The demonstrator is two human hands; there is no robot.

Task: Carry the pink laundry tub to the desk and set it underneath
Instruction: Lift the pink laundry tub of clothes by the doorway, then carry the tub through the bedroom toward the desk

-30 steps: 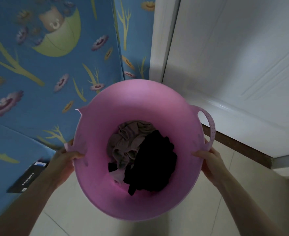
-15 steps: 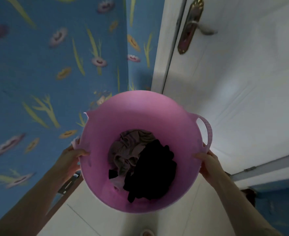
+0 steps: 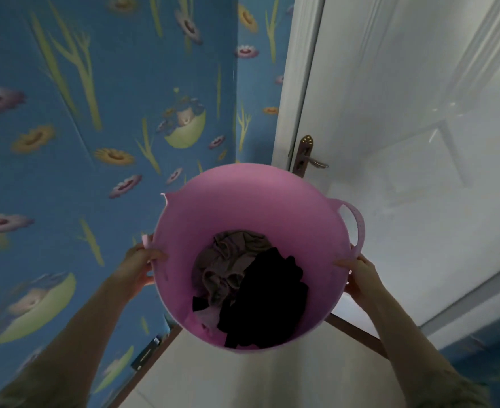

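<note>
The pink laundry tub [image 3: 243,201] is held up in the air in front of me, tilted so I look into it. Inside lie a taupe garment [image 3: 228,260] and a black garment [image 3: 269,295]. My left hand [image 3: 141,267] grips the tub's left rim by its handle. My right hand [image 3: 357,275] grips the right rim just below the looped pink handle [image 3: 356,228]. The desk is not in view.
A blue wall [image 3: 95,113] with flower patterns stands close on the left. A white door [image 3: 405,142] with a brass lever handle [image 3: 309,157] fills the right. Pale floor tiles [image 3: 243,381] lie below, with a small dark box [image 3: 147,353] at the wall's foot.
The view has tilted upward: the door handle slid down the frame and more wall shows. The tub stays gripped by both hands, carried higher relative to the floor.
</note>
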